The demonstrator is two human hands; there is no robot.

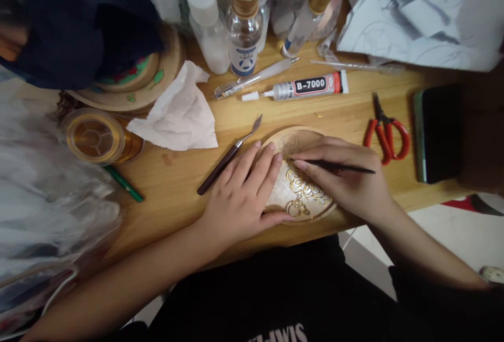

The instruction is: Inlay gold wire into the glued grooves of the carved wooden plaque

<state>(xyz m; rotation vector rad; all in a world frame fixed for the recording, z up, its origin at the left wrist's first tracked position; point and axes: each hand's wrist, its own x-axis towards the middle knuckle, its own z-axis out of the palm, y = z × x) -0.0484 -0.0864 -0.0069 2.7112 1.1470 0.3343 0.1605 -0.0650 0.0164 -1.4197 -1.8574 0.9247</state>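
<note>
A round wooden plaque lies at the table's front edge. On its pale face are pencil outlines and gold wire bent into scrolling shapes. My left hand rests on its left part, fingers stretched out, thumb along the near rim. Over the right part, my right hand is closed in a pinch around slim black tweezers. Their tip touches or nearly touches the face near my left fingertips; whether it grips any wire is too small to tell. Beside my left hand lies a dark-handled palette knife.
Behind the plaque lie a B-7000 glue tube and a pen, with several bottles beyond. Red-handled pliers and a phone are at right. Left are a crumpled tissue, gold wire spool and green pencil.
</note>
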